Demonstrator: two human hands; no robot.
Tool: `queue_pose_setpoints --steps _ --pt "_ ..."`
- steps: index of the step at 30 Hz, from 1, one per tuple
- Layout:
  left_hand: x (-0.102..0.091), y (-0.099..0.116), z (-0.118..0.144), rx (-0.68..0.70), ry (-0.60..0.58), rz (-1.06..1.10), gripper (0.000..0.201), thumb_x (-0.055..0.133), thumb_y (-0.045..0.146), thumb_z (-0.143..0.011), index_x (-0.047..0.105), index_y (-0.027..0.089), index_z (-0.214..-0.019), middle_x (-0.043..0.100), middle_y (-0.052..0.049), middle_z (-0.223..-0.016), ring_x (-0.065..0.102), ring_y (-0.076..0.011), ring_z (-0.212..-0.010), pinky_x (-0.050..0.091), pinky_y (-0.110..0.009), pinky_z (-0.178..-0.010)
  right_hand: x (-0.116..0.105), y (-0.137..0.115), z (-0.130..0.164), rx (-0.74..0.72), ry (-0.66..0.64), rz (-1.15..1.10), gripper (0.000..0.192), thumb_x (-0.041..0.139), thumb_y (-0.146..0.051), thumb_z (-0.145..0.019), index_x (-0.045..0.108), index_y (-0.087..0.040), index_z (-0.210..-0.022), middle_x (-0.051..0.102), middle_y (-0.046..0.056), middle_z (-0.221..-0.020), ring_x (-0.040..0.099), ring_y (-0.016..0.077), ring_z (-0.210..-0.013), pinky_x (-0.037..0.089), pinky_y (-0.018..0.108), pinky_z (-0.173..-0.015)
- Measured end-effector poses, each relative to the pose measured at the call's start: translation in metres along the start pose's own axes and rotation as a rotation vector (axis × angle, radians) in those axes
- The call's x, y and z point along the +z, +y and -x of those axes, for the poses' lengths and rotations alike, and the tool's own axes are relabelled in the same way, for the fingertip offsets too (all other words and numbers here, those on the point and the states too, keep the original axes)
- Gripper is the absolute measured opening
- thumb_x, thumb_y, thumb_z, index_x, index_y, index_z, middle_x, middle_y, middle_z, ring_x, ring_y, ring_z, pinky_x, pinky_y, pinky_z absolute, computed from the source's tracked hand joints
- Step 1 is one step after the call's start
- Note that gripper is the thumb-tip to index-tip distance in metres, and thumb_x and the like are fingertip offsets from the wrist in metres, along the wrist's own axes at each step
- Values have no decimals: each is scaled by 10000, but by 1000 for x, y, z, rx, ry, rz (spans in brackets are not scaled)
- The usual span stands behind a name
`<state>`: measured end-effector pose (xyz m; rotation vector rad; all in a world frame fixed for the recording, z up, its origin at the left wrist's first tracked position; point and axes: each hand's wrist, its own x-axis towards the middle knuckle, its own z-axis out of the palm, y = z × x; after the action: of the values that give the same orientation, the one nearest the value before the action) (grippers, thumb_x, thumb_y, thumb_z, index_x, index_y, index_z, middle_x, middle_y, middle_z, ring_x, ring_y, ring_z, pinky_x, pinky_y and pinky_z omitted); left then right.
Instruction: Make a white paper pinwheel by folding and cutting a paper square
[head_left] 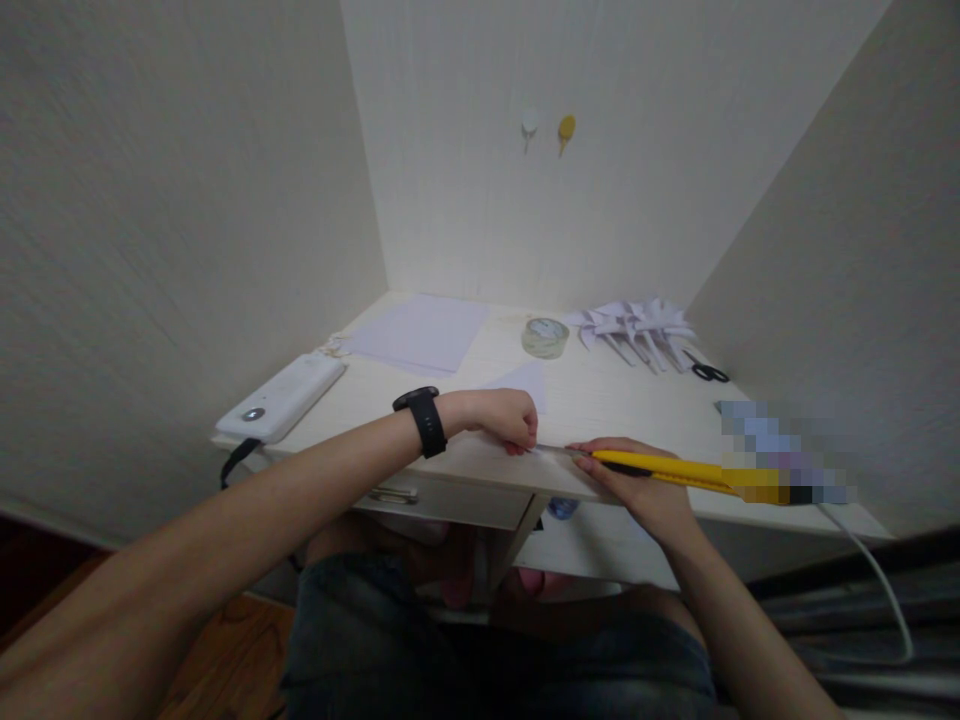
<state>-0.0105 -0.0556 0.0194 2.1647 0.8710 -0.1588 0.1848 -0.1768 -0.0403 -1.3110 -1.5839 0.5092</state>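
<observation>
My left hand (514,418), a black watch (424,415) on its wrist, rests near the desk's front edge with its fingers curled. A small whitish bit shows under its fingertips, too small to make out. Behind it lies a piece of pale lilac-white paper (531,382), partly hidden by the hand. In my right hand (645,490) is a yellow utility knife (660,464). Its thin blade points left, and the tip is close to the left fingertips; I cannot tell whether it touches anything.
Pale paper sheets (427,330) lie at the back left, with a roll of clear tape (545,338) further right. Several folded paper pinwheels (637,330) and black scissors (709,370) are at the back right. A white device (285,400) stands left; a blurred object (772,440) lies right.
</observation>
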Motion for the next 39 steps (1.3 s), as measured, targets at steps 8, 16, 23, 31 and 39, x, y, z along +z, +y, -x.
queue_pose_setpoints --steps 8,16,23,31,39 --pt "-1 8 2 -19 -16 -47 80 554 108 -697 620 140 -667 624 -9 -603 577 -132 -580 475 -273 -655 1 -2 -4 13 -22 49 268 727 -479 -780 782 -224 -841 781 70 -894 731 250 -821 601 349 -745" --pt "-2 9 2 3 -18 -124 86 555 111 -683 635 137 -667 625 -23 -605 572 -144 -585 483 -292 -685 1 -1 -7 -5 -12 57 267 732 -479 -773 775 -218 -809 776 78 -868 729 247 -798 612 352 -748" --pt "-3 7 0 27 -14 -147 82 567 117 -662 641 147 -649 627 -6 -567 572 -134 -576 471 -266 -662 0 -4 -7 -19 -17 71 267 726 -476 -777 776 -215 -795 776 82 -841 730 247 -776 617 354 -734" --pt "-2 5 -2 11 -17 -89 76 568 119 -644 641 138 -641 621 -10 -564 563 -130 -557 462 -258 -620 1 -3 -7 -13 6 49 255 736 -468 -762 774 -217 -779 780 80 -838 735 245 -759 617 345 -702" --pt "-1 5 -1 -4 -21 -64 88 549 104 -652 627 140 -637 625 -18 -593 566 -140 -582 476 -286 -669 1 -6 -6 -3 17 41 262 740 -479 -748 773 -219 -761 780 81 -818 736 250 -744 614 343 -683"
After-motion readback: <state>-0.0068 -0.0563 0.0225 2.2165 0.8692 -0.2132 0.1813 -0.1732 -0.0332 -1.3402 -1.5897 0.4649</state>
